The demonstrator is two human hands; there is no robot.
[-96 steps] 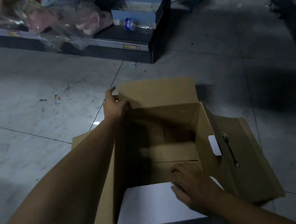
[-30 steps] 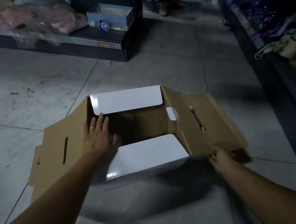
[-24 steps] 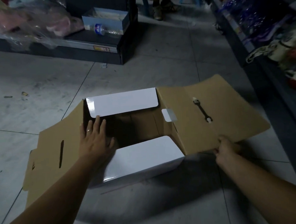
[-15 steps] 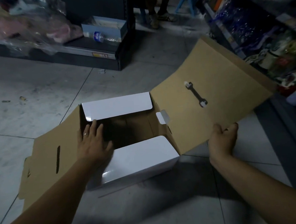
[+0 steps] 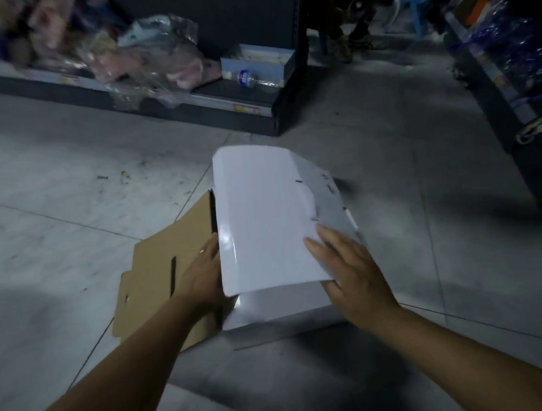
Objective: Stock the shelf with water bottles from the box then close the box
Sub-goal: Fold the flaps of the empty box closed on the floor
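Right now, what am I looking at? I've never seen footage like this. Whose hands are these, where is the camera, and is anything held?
No machine here: a person wears a camera on the head, looking down at their own two hands. On the tiled floor sits a cardboard box. Its white flap is folded over the top, and the right hand lies flat on it, fingers straight. The left hand rests at the box's left side, where a brown flap lies open. Neither hand grips anything. Behind, a water bottle lies on its side on a low shelf.
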